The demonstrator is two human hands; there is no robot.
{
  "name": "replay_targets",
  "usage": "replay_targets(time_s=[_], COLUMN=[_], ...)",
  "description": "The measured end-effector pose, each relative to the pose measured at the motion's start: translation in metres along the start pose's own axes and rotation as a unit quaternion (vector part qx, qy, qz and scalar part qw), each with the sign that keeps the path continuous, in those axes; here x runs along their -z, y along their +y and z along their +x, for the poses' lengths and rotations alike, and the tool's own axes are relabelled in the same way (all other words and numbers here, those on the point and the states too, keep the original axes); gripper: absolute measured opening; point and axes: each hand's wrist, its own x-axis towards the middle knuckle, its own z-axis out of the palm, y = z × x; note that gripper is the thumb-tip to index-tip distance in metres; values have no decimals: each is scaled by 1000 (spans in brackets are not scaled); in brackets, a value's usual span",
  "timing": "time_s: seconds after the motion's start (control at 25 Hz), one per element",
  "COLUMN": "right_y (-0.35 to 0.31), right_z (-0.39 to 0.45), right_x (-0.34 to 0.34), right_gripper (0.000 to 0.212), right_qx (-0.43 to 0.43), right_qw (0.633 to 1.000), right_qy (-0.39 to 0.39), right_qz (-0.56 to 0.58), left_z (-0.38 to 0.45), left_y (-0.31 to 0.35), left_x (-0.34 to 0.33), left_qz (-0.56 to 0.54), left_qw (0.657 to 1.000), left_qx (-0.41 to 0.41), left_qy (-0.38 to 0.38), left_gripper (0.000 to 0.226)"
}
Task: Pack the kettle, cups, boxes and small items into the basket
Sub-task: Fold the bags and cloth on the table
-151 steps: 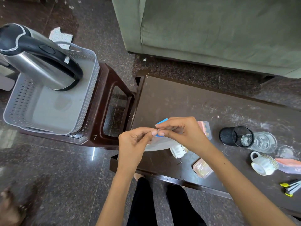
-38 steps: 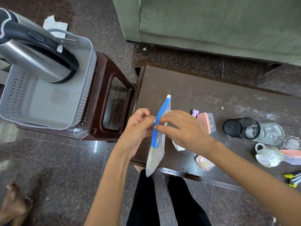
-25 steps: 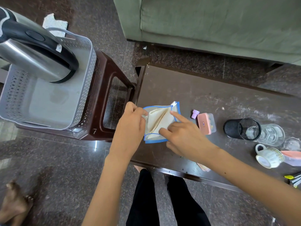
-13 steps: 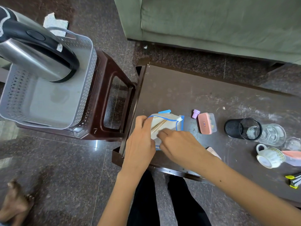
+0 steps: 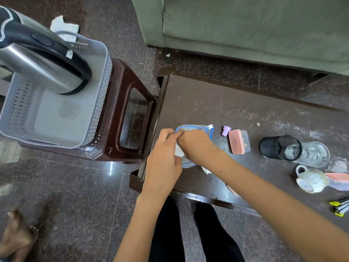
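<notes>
A clear pouch with blue edging (image 5: 204,129) lies on the dark table (image 5: 217,103) near its left end. My left hand (image 5: 163,159) and my right hand (image 5: 196,146) both pinch its near-left rim, and they hide most of it. A steel kettle with a black handle (image 5: 39,61) stands in the grey perforated basket (image 5: 102,82) on a brown stool (image 5: 132,103) to the left. On the table lie a pink-lidded box (image 5: 238,141), a small purple cap (image 5: 226,130) and a white cup on its side (image 5: 310,181).
A black mesh holder (image 5: 280,149) and a clear glass (image 5: 314,154) lie on their sides at the right, with a pink pouch (image 5: 340,180) and yellow-tipped clips (image 5: 340,207) beyond. A green sofa (image 5: 245,25) stands behind the table. Someone's bare foot (image 5: 17,237) is at lower left.
The pouch hung upright between my hands, then was laid flat on the table. My hands have closed together over its left rim.
</notes>
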Motion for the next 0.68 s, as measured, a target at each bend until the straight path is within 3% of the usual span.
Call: replay_targets(time_s=[0.12, 0.24, 0.48, 0.56, 0.68], right_y=[9, 19, 24, 25, 25], right_z=[-1, -14, -50, -60, -66], right_x=[-4, -14, -21, -21, -27], right_gripper=[24, 31, 19, 18, 16], right_qx=[27, 53, -28, -48, -24], right_qw=[998, 980, 875, 840, 821], right_qy=[63, 189, 448, 501, 526], right_qz=[1, 18, 182, 205, 220], left_z=[0, 0, 1, 3, 5], left_y=[-2, -6, -9, -9, -6], left_x=[2, 3, 3, 1, -1], left_qz=[-9, -17, -45, -54, -66], left_qw=[1000, 999, 995, 994, 993], left_qx=[25, 43, 71, 76, 83], left_qy=[16, 22, 51, 58, 57], left_gripper=[61, 56, 51, 49, 49])
